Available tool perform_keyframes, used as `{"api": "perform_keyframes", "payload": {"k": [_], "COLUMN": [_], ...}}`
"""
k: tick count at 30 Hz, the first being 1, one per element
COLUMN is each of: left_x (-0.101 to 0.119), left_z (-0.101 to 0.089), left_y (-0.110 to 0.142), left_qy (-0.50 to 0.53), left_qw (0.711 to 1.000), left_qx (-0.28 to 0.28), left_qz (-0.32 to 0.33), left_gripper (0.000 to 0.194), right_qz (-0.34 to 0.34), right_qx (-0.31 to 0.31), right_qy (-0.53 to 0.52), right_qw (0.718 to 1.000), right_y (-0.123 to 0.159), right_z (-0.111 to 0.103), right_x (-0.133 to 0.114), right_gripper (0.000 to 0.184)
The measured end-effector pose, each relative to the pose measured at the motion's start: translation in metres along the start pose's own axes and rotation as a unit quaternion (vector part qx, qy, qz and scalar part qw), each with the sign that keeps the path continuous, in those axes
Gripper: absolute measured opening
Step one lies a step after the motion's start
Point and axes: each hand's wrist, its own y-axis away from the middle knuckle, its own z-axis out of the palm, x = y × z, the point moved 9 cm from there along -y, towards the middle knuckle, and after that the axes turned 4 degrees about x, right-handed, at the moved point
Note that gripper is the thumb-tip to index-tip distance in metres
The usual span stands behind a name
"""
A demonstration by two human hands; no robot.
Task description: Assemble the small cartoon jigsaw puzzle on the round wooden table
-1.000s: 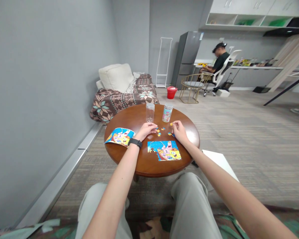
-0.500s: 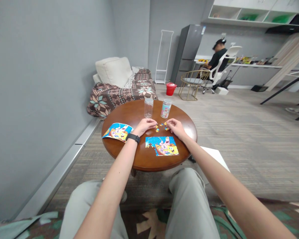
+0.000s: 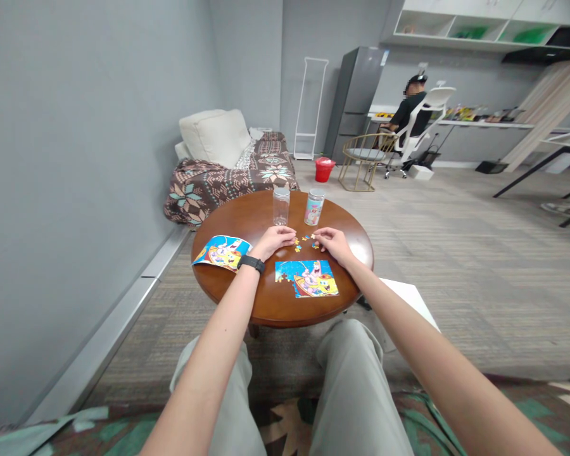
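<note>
While the right hand (image 3: 335,243) rests between 2 and 3 o'clock on the round wooden table (image 3: 240,218), its thumb and fingertips are bunched close at a pale jigsaw piece (image 3: 313,236); whether they pinch it, I can't tell. Near the centre, towards 11, the left hand (image 3: 274,241) has its fingertips gathered beside the loose jigsaw pieces (image 3: 297,248), and any piece held there is too small to make out.

Those pieces lie between the hands, towards 1 or 2. They look nearly weightless and stiff, probably card, best lifted by the edges; the tabs could bend if squeezed. Towards 5 lies the partly assembled cartoon puzzle (image 3: 316,278), notched at its own 7 to 8 o'clock. It should be slid flat, not picked up by a corner, as the joints might part.

At 9 curls the printed picture sheet (image 3: 222,251), light and floppy, its right end hidden behind the left wrist's black band (image 3: 251,263). The clear jar (image 3: 280,208) stands at 12, its contents uncertain; the printed canister (image 3: 314,209), at 1, hides its own.
</note>
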Motion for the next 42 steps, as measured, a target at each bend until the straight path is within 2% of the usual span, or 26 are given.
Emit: {"api": "perform_keyframes", "payload": {"k": [4, 9, 14, 18, 24, 29, 34, 42], "left_x": [-0.0010, 0.0010, -0.0006, 0.0011, 0.0010, -0.0005, -0.0003, -0.0023], "left_z": [-0.0019, 0.0009, -0.0034, -0.0003, 0.0000, -0.0011, 0.0009, -0.0009], "left_y": [-0.0013, -0.0002, -0.0005, 0.0008, 0.0015, 0.0003, -0.0001, -0.0019], "left_qy": [-0.015, -0.013, -0.026, -0.029, -0.023, -0.024, -0.022, -0.019], "left_qw": [1.000, 1.000, 0.999, 1.000, 1.000, 1.000, 1.000, 1.000], "left_qx": [0.006, -0.007, 0.021, 0.008, 0.012, 0.018, 0.006, 0.010], "left_qz": [-0.002, 0.006, -0.007, -0.005, -0.005, -0.008, -0.001, -0.007], "left_gripper": [0.019, 0.020, 0.018, 0.019, 0.020, 0.018, 0.018, 0.020], "right_qz": [-0.008, -0.013, -0.017, -0.008, -0.035, -0.031, -0.008, -0.018], "right_qx": [-0.003, 0.005, 0.023, 0.021, 0.014, 0.017, 0.012, -0.004], "right_qy": [0.007, 0.006, 0.002, -0.003, 0.035, 0.057, 0.008, -0.027], "right_qw": [1.000, 1.000, 1.000, 1.000, 0.999, 0.998, 1.000, 0.999], "right_y": [0.0002, -0.0005, -0.0030, -0.0032, -0.0016, -0.0019, -0.0030, -0.0030], "right_z": [0.0011, 0.0000, -0.0040, -0.0034, -0.0046, -0.0060, -0.0045, -0.0021], "right_x": [-0.0007, 0.0004, 0.0027, 0.0048, -0.0004, 0.0007, 0.0033, -0.0009], "right_gripper": [0.033, 0.031, 0.029, 0.029, 0.026, 0.025, 0.021, 0.031]}}
